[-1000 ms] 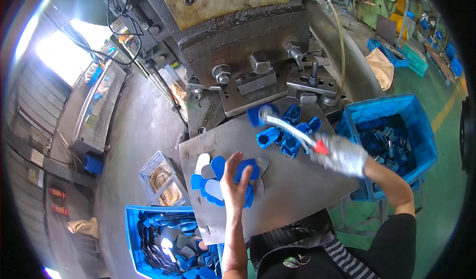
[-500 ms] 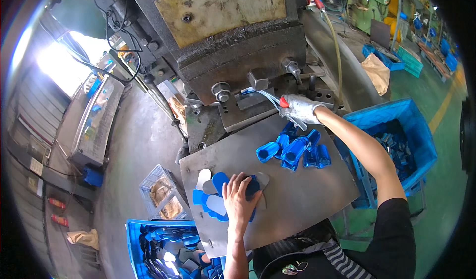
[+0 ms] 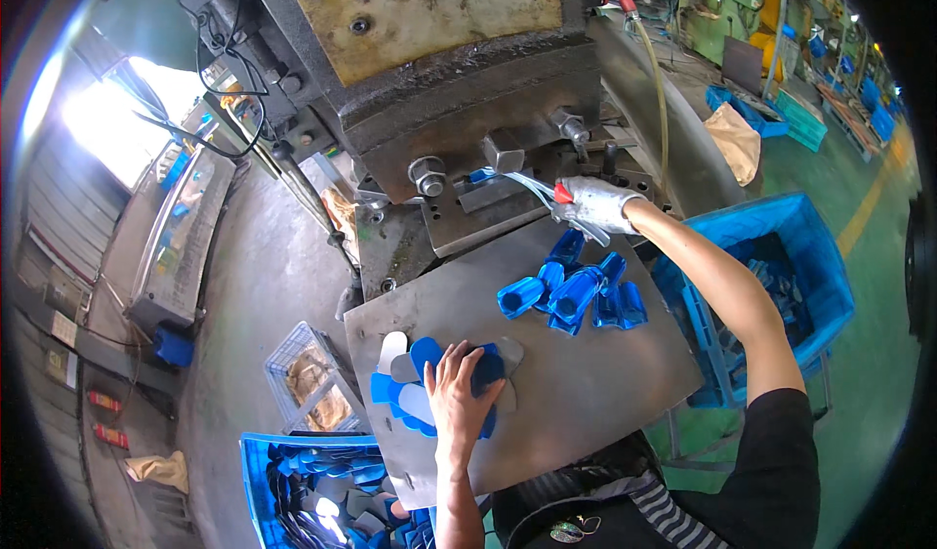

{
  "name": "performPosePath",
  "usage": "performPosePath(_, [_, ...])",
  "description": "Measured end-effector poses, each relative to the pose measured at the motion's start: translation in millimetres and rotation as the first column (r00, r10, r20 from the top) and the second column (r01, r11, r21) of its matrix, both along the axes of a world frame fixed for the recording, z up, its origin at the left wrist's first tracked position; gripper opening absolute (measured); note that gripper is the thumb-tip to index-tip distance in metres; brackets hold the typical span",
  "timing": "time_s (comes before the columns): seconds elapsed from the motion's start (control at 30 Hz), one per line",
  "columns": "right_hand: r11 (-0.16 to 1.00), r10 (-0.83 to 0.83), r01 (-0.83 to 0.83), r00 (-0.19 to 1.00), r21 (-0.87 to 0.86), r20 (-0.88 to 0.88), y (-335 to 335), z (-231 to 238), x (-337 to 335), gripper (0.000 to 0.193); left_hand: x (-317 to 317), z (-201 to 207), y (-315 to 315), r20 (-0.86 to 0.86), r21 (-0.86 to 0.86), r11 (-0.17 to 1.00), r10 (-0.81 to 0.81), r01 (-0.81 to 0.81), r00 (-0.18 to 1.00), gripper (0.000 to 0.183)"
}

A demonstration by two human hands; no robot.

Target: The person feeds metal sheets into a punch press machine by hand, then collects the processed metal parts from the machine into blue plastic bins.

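Note:
My gloved right hand (image 3: pixel 597 205) grips metal tongs (image 3: pixel 539 190) with a red part at the grip. Their tips reach under the press head (image 3: pixel 468 124), beside a small blue piece (image 3: pixel 480 174) on the die block (image 3: pixel 454 219). Whether the tips hold that piece I cannot tell. My bare left hand (image 3: pixel 457 401) has its fingers and thumb curled round a dark blue flat blank (image 3: pixel 487 368). Beneath and beside it lie more rounded flat blanks (image 3: pixel 418 403), blue and grey. Several bent blue formed pieces (image 3: pixel 576 295) sit in a heap near the tongs, on the metal worktable (image 3: pixel 586 383).
At the right stands a blue crate (image 3: pixel 820 256) of metal pieces. Another blue crate (image 3: pixel 256 486), full of flat blanks, is at the lower left, near a pale basket (image 3: pixel 293 373). A yellowish hose (image 3: pixel 665 120) hangs right of the press.
The whole view has shifted slightly. My right hand has moved a little to the right with the tongs; my left hand stays on the blanks.

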State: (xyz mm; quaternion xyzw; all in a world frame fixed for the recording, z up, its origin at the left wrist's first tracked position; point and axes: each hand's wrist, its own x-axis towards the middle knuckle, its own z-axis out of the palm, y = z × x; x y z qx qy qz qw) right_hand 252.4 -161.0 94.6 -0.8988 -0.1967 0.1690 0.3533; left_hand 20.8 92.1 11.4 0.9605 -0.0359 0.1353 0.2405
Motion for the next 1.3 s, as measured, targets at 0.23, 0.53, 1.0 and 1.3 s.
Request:
performPosePath(0.23, [0.999, -0.035, 0.038, 0.995, 0.034, -0.092, -3, -6, 11, 0.021, 2, 2, 1, -0.039, 0.006, 1.0, -0.007, 0.007, 0.999, 0.055])
performPosePath(0.53, [0.983, -0.031, 0.028, 0.999, -0.181, -0.018, -8, 9, 6, 0.015, -7, 8, 9, -0.034, 0.071, 0.997, 0.043, -0.04, 0.999, 0.057])
performPosePath(1.0, [0.95, 0.094, 0.051, 0.894, 0.308, -0.439, -66, 9, -145, 0.026, 2, 12, 40, 0.018, 0.05, 0.995, 0.088, -0.089, 0.996, 0.062])
performPosePath(1.3, [0.965, 0.206, -0.137, 0.926, 0.225, -0.317, -52, -31, -209, 0.037, 14, 15, 50, -0.008, 0.17, 0.968, 0.19, -0.186, 0.982, 0.044])
